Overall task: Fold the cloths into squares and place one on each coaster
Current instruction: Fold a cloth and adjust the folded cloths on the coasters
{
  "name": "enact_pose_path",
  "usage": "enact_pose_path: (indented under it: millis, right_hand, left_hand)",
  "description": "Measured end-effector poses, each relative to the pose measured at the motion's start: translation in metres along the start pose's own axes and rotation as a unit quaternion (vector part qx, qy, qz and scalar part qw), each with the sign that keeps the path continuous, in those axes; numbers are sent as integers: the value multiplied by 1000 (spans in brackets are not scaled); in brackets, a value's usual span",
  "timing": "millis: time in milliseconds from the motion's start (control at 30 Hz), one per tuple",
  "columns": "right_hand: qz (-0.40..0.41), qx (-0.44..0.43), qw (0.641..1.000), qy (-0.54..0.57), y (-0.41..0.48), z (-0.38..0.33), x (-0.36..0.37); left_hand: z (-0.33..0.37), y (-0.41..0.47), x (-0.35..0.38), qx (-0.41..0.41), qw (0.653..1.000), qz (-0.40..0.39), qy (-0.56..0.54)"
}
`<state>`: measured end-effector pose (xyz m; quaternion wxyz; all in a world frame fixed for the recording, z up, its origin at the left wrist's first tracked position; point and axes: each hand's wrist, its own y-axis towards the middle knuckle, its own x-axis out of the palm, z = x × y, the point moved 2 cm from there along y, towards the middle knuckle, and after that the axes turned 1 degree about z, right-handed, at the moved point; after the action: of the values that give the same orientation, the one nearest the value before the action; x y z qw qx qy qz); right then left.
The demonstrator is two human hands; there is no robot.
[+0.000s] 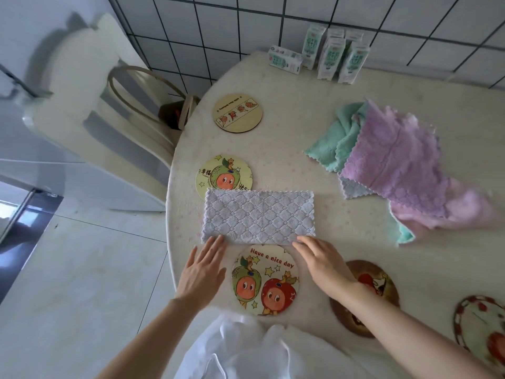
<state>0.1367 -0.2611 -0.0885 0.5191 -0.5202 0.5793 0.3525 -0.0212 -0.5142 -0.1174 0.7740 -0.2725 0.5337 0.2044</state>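
A grey cloth (pixel 258 216) lies folded into a long rectangle on the table, overlapping the edges of two round coasters: the green-fruit coaster (pixel 218 173) beyond it and the "Have a nice day" coaster (pixel 265 280) in front of it. My left hand (pixel 203 270) rests flat with its fingertips at the cloth's near left corner. My right hand (pixel 323 262) touches the near right corner with straight fingers. A plain wooden coaster (pixel 237 112) lies farther back. A brown coaster (pixel 379 280) sits partly under my right forearm, and a heart-pattern coaster (pixel 481 324) lies at the right edge.
A loose heap of cloths lies at the right: mint (pixel 332 143), purple (pixel 396 162) and pink (pixel 448 214). Several milk cartons (pixel 332 56) stand by the tiled wall. The round table (pixel 300 119) drops off to the left, beside a chair (pixel 103 110).
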Motion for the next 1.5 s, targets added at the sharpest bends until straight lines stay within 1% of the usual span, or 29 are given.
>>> enact_pose_path:
  millis: [133,233,400,567,700,800,1000,1067,1133,1233,1333,1433,1500]
  right_hand:
    - [-40,-18,997,-57,11,3,-3]
    - [-77,-17,993,-93,20,0,-5]
    - [-91,-11,989,-119,30,0,-7]
    - [-65,-17,994,-87,33,5,-12]
    - [6,-20,1000,-14,25,5,-23]
    - [39,-41,998,38,7,-8,-33]
    - [57,-99,988,102,-16,-35,-32]
    - [48,-125,982,130,-21,-45,-33]
    - [27,-150,976,157,-27,-51,-33]
    - [-17,-181,965,189,-33,-46,-32]
    - [-12,-211,963,166,-27,-28,-33]
    - [-18,-258,961,102,-14,-11,-30]
    - [-36,-293,954,53,-5,-4,-23]
  left_hand:
    - [-11,-9,-3,-70,997,-9,-17]
    - [-10,-11,-4,-77,997,-20,-5]
    - [-4,-4,-7,-94,996,-4,12]
    - [10,2,-11,-124,992,8,18]
    - [21,6,-8,-137,991,0,-1]
    - [34,9,-3,-110,994,7,-19]
    - [89,13,7,50,998,17,-30]
    - [107,12,7,67,996,38,-35]
    - [119,10,6,61,995,66,-44]
    - [126,0,9,53,995,76,-41]
    - [126,-14,19,84,993,61,-64]
    - [122,-32,30,117,989,39,-84]
    - [120,-43,33,128,987,42,-90]
